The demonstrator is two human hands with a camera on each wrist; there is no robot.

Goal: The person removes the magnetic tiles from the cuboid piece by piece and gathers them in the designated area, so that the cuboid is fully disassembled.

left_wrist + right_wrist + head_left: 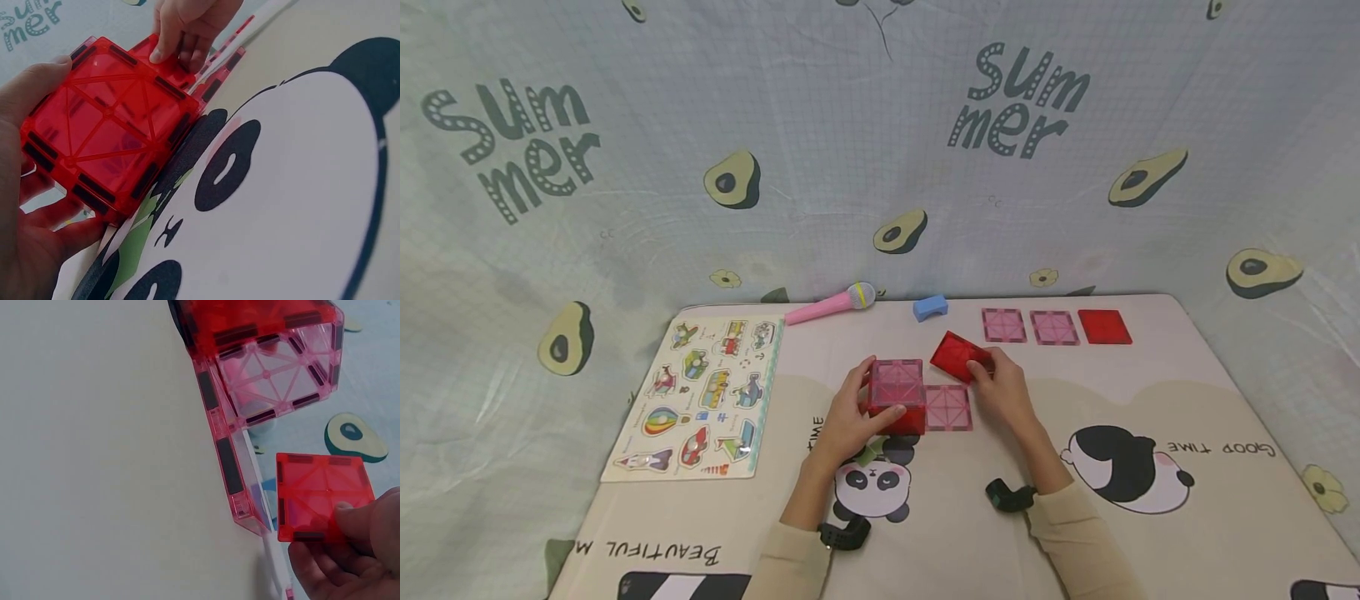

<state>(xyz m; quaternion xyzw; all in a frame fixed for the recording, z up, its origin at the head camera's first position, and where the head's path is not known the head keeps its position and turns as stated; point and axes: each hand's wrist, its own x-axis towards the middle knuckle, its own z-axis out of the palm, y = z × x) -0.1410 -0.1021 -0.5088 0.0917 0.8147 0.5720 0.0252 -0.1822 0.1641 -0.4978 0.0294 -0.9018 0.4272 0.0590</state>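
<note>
A cube of magnetic tiles [897,382] stands on the table with a pink top and a red front [107,128]. My left hand [844,421] grips it, thumb on the red front and fingers around the left side. In the right wrist view one pink side [269,375] of the cube shows. Flat on the table, a pink tile [948,408] lies against the cube's right side. My right hand [1004,388] pinches a red magnetic tile [315,487] by its edge, tilted above and behind that flat tile.
Along the back lie two pink tiles [1003,325] and a red tile [1105,327] at right, a blue block [931,307], and a pink toy microphone [829,305]. A picture puzzle board [696,398] occupies the left side. Patterned cloth [820,167] hangs behind the table.
</note>
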